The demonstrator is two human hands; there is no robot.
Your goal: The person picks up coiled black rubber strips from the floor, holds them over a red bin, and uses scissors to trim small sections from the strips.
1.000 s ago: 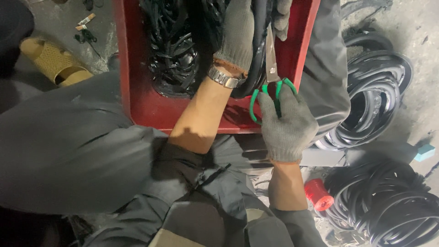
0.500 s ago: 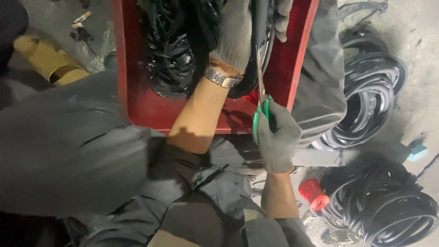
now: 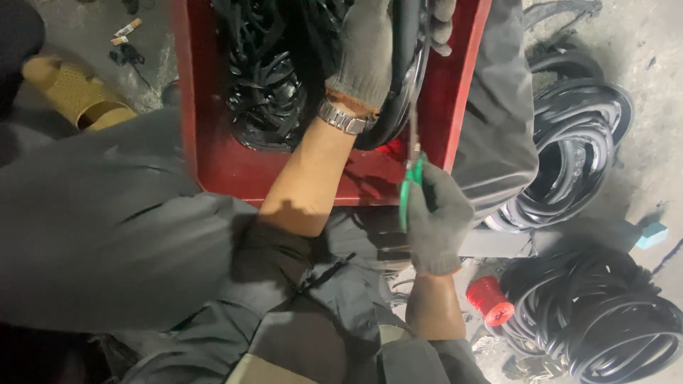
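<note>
My left hand (image 3: 373, 50), in a grey knit glove with a metal watch at the wrist, grips a bundle of black rubber strips (image 3: 404, 78) over a red tray (image 3: 206, 142). My right hand (image 3: 437, 217), also gloved, holds green-handled scissors (image 3: 410, 181) edge-on, their blades pointing up at the strip bundle just below my left hand. More tangled black strips (image 3: 263, 85) fill the tray.
Coils of black rubber rings (image 3: 569, 163) lie on the floor at right, with another pile (image 3: 605, 320) lower right. A red cap-like object (image 3: 489, 300) sits by my right forearm. A tan sandal (image 3: 75, 96) lies at far left. A small teal block (image 3: 651, 235) sits at the right edge.
My right hand has turned the scissors from flat with the handles spread to edge-on and closed, and moved slightly lower. My left hand keeps its grip on the strips.
</note>
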